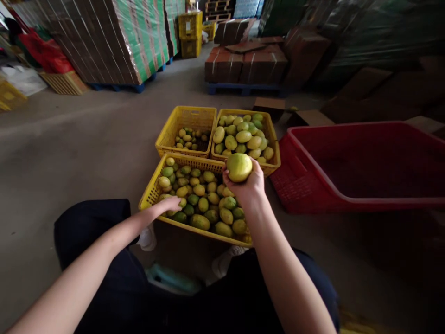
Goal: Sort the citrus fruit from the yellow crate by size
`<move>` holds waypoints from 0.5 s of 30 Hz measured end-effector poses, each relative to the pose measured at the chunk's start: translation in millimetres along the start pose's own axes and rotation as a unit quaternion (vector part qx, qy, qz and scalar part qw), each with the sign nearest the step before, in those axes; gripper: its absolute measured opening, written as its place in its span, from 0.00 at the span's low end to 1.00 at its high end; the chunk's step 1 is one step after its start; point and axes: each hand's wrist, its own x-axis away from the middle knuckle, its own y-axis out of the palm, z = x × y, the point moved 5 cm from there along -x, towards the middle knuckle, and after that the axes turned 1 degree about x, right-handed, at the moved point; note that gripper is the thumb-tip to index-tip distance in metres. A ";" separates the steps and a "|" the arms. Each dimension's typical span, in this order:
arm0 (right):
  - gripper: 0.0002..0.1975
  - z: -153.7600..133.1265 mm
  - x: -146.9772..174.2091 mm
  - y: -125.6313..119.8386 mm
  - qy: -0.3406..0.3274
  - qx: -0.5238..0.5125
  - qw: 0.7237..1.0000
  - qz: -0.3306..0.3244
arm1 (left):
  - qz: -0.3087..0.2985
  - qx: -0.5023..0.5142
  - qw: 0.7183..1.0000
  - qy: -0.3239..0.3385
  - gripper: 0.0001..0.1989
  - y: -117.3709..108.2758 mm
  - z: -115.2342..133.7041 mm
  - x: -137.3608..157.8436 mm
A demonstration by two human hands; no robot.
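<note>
Looked partway: plenty of fruits left in near crate, heap in right rear crate, few small fruits in left rear crate. Gripped large fruit in right hand, raised about where near and right rear crates met. Reached into near crate with left hand; couldn't tell grip.

Two bare forearms, loose dark navy trousers, white shoes on both feet

Surroundings: stock mostly toward twelve

At ten we log a red bundle above a slatted crate. Between ten and eleven: a tall wrapped stack. Between eleven and twelve we note far yellow crates, stacked. Just past twelve: strapped cartons on a blue pallet. At three we record a red bin.
</note>
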 end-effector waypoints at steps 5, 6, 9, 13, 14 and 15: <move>0.15 -19.4 0.6 -3.1 -0.010 -0.037 0.999 0.017 | -0.009 -0.046 0.995 -0.084 0.15 25.4 -42.4 1.1; 0.16 -19.7 0.3 -1.1 -0.002 -0.041 0.999 0.017 | -0.010 -0.044 0.995 -0.094 0.17 27.0 -46.1 -1.4; 0.17 -16.8 -2.2 11.6 0.015 -0.042 0.999 -0.003 | -0.013 -0.019 0.993 -0.115 0.19 30.1 -53.9 -6.0; 0.17 -6.7 -8.0 35.0 0.028 -0.027 0.997 -0.062 | -0.009 0.063 0.992 -0.110 0.17 27.7 -56.0 1.5; 0.16 -3.2 -9.7 40.0 0.032 -0.020 0.996 -0.075 | -0.004 0.093 0.990 -0.102 0.19 24.1 -54.3 3.6; 0.16 0.8 -11.5 44.1 0.037 -0.013 0.995 -0.087 | 0.002 0.127 0.988 -0.091 0.20 19.1 -51.6 4.8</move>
